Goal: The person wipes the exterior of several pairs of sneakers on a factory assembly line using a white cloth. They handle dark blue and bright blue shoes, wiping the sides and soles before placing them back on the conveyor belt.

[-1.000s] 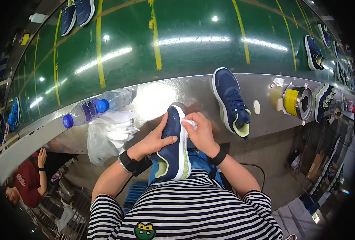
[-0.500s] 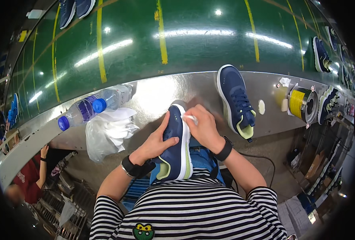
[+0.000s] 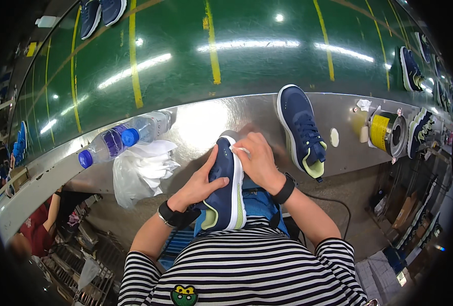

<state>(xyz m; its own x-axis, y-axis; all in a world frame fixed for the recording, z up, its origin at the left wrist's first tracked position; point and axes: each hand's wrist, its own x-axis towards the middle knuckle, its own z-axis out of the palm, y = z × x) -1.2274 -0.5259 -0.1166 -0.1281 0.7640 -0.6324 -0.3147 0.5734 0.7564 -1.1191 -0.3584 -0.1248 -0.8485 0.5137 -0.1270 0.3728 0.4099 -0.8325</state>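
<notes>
A navy sneaker [image 3: 228, 176] with a white sole and pale green lining is held toe-away in front of my body, its heel near my striped shirt. My left hand [image 3: 198, 181] wraps its left side, with the thumb lying across the upper. Pinched in my right hand [image 3: 259, 160] is a small white wad, mostly hidden by the fingers, which touches the right edge of the toe by the sole. The matching sneaker [image 3: 300, 127] rests on the metal ledge to the right, its toe pointing away.
Left on the metal ledge [image 3: 196, 120] lie two blue-capped plastic bottles [image 3: 104, 143] and a plastic bag of white cloths [image 3: 147, 166]. At right stand a yellow-labelled can [image 3: 384, 132] and a white oval piece [image 3: 334, 136]. Beyond runs a green conveyor [image 3: 175, 30] carrying more shoes. A person's arm [image 3: 53, 211] shows at far left.
My right hand has shifted slightly toward the toe tip with the white wad. My left hand keeps its grip on the sneaker. The whole view has shifted a little.
</notes>
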